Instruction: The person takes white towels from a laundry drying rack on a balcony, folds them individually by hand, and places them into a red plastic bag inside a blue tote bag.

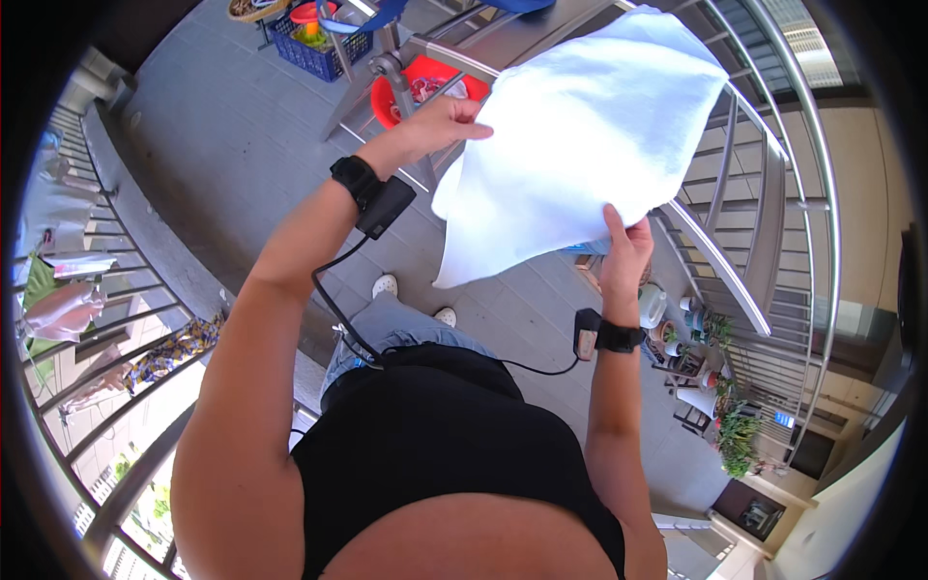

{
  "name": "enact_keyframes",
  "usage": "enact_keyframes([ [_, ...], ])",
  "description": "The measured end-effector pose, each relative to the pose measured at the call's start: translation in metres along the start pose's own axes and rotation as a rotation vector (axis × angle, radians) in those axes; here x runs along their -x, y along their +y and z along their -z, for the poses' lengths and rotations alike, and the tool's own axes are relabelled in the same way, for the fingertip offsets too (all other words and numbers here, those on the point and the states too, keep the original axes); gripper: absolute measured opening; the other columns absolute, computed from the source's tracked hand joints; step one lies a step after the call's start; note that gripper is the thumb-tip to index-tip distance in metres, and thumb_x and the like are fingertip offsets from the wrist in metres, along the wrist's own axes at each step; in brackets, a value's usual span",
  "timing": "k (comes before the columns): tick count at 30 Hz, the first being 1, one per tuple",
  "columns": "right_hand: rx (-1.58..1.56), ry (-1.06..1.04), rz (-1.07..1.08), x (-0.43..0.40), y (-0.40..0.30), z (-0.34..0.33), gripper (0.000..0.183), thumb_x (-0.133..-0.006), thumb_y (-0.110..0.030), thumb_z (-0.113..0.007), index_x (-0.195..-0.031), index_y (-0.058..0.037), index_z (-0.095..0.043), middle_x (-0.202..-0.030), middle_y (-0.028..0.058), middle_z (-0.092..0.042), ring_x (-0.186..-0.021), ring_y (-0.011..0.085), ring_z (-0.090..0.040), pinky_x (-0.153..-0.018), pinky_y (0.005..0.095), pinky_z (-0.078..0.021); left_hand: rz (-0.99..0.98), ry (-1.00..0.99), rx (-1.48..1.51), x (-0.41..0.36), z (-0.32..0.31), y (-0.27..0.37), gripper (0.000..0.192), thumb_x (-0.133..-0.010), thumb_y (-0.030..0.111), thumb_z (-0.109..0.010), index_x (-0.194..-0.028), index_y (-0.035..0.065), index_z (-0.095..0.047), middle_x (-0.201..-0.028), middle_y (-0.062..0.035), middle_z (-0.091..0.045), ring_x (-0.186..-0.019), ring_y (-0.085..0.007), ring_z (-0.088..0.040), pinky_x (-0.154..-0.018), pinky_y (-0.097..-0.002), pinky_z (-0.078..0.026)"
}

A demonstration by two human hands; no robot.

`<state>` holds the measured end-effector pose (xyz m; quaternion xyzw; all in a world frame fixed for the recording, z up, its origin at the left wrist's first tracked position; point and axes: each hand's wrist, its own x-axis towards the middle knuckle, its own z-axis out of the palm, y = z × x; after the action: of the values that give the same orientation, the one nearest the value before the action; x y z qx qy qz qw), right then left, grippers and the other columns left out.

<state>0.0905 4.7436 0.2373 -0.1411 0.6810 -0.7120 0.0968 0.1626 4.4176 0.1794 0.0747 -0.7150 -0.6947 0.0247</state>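
Observation:
A white cloth (580,138) is spread between my two hands at the upper middle of the view. My left hand (453,119) pinches its left edge between thumb and fingers. Lower right, my right hand (627,243) grips the bottom edge, with the thumb lying over the fabric. One corner of the cloth hangs down between the hands. Its far part lies over or in front of a metal folding rack (449,58); whether it rests on the rack I cannot tell. Part of the rack is hidden behind the cloth.
A red basin (382,101) with small items stands beneath the rack. Behind it is a blue plastic basket (290,47). Metal railings (834,167) run along the right, potted plants (739,435) below them. Laundry (65,312) hangs at the left railing.

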Motion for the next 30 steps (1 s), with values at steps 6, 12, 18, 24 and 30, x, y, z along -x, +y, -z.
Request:
enact_keyframes([
  [6, 0.103, 0.015, 0.034, -0.008, 0.003, -0.014, 0.043, -0.084, -0.007, -0.068, -0.123, 0.0043, -0.051, -0.118, 0.0114, -0.059, -0.109, 0.0196, -0.055, -0.098, 0.0326, -0.0388, -0.564, 0.253, -0.497, -0.018, 0.0, -0.028, 0.025, -0.082, 0.021, -0.072, -0.096, 0.003, -0.064, -0.085, -0.003, -0.063, -0.083, -0.0122, -0.058, -0.077, -0.0267, -0.045],
  [12, 0.226, -0.052, -0.092, 0.027, -0.01, -0.023, 0.045, -0.083, -0.009, -0.07, -0.121, 0.0075, -0.052, -0.116, 0.0114, -0.06, -0.104, 0.0176, -0.057, -0.092, 0.031, -0.0427, -0.076, -0.046, 0.066, -0.006, -0.003, -0.007, 0.038, -0.082, 0.024, -0.072, -0.114, 0.005, -0.064, -0.101, -0.0043, -0.067, -0.1, -0.015, -0.06, -0.089, -0.0254, -0.043],
  [18, -0.158, 0.024, -0.285, 0.02, 0.015, 0.0, 0.041, -0.088, -0.005, -0.062, -0.126, 0.0003, -0.049, -0.122, 0.0092, -0.058, -0.112, 0.0193, -0.055, -0.096, 0.0332, -0.0437, -0.272, 0.215, -0.041, 0.0, -0.017, -0.009, 0.026, -0.084, 0.028, -0.072, -0.09, 0.0049, -0.062, -0.084, -0.003, -0.058, -0.083, -0.0125, -0.055, -0.074, -0.0269, -0.043],
  [24, -0.023, -0.114, -0.22, 0.018, 0.027, 0.006, 0.043, -0.088, -0.005, -0.063, -0.128, -0.0027, -0.047, -0.123, 0.0067, -0.056, -0.112, 0.0185, -0.054, -0.099, 0.0339, -0.0394, -0.324, 0.337, -0.195, 0.012, -0.01, -0.022, 0.029, -0.085, 0.028, -0.071, -0.082, 0.0045, -0.054, -0.077, -0.001, -0.055, -0.073, -0.0116, -0.053, -0.064, -0.0272, -0.042],
  [30, -0.1, -0.077, -0.082, 0.001, -0.001, -0.014, 0.033, -0.088, -0.006, -0.064, -0.12, -0.003, -0.056, -0.116, 0.0062, -0.061, -0.11, 0.0171, -0.055, -0.099, 0.0329, -0.0391, -0.336, 0.1, 0.222, 0.018, -0.02, 0.006, 0.022, -0.088, 0.022, -0.066, -0.083, 0.0028, -0.055, -0.072, -0.0005, -0.054, -0.066, -0.0089, -0.052, -0.058, -0.0255, -0.042],
])
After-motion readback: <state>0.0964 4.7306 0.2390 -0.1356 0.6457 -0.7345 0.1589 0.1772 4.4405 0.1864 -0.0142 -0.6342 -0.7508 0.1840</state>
